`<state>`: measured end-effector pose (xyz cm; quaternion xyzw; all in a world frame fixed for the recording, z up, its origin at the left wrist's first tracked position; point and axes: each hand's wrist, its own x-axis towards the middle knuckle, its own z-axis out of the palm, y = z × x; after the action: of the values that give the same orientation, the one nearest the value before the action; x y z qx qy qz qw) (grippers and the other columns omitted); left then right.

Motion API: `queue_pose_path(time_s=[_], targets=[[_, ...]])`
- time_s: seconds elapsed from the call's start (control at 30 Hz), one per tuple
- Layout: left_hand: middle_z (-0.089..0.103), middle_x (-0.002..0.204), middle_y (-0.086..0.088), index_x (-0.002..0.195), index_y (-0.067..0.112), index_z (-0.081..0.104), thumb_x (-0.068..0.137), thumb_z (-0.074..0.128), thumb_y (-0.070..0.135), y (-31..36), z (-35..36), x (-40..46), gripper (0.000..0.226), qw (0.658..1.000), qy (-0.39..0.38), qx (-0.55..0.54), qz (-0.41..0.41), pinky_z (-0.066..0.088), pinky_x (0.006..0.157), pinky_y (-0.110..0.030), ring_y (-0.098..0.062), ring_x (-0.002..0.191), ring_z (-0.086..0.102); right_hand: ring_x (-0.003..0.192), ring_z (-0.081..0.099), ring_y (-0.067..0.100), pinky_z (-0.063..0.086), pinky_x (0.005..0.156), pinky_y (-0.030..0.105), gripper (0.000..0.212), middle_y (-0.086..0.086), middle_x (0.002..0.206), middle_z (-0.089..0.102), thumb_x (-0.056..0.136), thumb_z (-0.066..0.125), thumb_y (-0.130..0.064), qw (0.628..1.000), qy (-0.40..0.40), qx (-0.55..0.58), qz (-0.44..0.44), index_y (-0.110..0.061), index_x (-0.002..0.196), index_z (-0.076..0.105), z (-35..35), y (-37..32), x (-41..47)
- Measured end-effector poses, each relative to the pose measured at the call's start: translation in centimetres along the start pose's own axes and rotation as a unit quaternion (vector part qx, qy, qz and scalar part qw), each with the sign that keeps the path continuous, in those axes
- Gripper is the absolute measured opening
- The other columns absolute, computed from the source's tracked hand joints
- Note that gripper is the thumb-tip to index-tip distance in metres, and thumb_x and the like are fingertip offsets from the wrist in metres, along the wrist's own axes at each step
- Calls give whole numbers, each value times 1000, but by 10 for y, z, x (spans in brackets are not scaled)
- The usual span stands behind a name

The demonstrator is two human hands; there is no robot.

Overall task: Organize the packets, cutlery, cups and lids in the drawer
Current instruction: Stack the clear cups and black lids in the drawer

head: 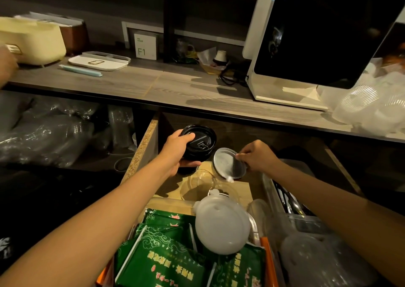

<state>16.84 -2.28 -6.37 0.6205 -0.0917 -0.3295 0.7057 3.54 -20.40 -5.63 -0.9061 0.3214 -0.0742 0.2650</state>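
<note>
Black lid stack [200,141] sits gripped in the left hand [178,150] near the drawer's left wall [144,148]; the right hand [256,156] pinches a frosted lid [226,163] (tilted) above bare drawer floor [238,188].

A stack of black lids [200,143] sits in the grip of the left hand [178,148], top face up, at the far end of the open drawer [145,146]. Just right of it, the right hand [257,156] pinches a translucent lid [228,163], tilted on edge. Nearer than both hands lie a frosted domed lid [221,223] and green packets [166,249].
</note>
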Motion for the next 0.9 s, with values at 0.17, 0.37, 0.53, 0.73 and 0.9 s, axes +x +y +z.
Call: queue_pose_path(time_s=[0.17,0.37,0.53,0.73,0.9], targets=[[60,115,-5,122,26,57,102,55,26,0,0,-1,20,1000,2,1,0,58,51,-35,-28,95,63,62,68,20,56,57,20,12,4,71,67,92,67,-16,1000,-3,10,-7,-7,90,74,-3,1,-2],[59,119,-6,128,25,57,102,55,27,0,0,0,26,1000,15,3,7,58,51,-34,-28,96,62,67,63,15,56,62,26,10,5,74,64,91,66,-15,997,36,60,29,-7,90,71,-4,0,-3],[57,124,-5,126,28,57,103,52,25,-1,-3,3,23,999,32,4,13,59,53,-36,-29,103,60,81,66,23,61,61,34,13,13,91,65,94,62,-14,957,65,273,70,-13,81,67,-21,-14,-6],[56,125,-2,128,32,54,104,51,27,-1,1,0,24,1000,0,26,-5,59,58,-37,-28,108,58,93,64,27,59,59,31,14,13,108,61,98,55,-16,884,-16,453,116,-9,103,67,-42,-43,-10],[63,118,-4,110,35,60,102,51,46,2,5,-9,17,998,-48,20,-27,60,77,-44,-26,108,63,77,62,21,56,54,27,14,13,90,62,98,53,-8,864,-23,492,104,-5,91,64,-24,-59,-11]])
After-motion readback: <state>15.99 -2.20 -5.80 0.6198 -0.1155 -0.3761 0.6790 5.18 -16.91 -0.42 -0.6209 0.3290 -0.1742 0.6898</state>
